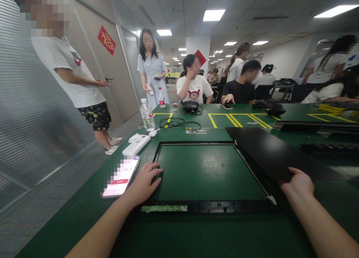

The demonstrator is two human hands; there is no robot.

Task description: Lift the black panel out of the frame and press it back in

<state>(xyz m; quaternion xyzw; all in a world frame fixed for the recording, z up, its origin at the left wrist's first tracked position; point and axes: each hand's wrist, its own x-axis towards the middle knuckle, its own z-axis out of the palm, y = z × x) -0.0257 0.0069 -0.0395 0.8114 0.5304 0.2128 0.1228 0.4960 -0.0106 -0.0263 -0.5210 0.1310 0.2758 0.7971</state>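
A thin black rectangular frame lies flat on the green table, with a strip of green circuit board along its near left side. My left hand rests over the frame's left side, fingers stretched out and thumb apart. At the right, my right hand grips the near edge of a flat black panel, thumb on top and the other fingers hidden beneath. The panel slants over the frame's right side; whether it touches the frame I cannot tell. White strips show at two of the frame's right corners.
Left of the frame are a lit phone, a white device and a water bottle. A black cable lies beyond it. Dark long parts sit at the far right. Several people stand or sit around the table.
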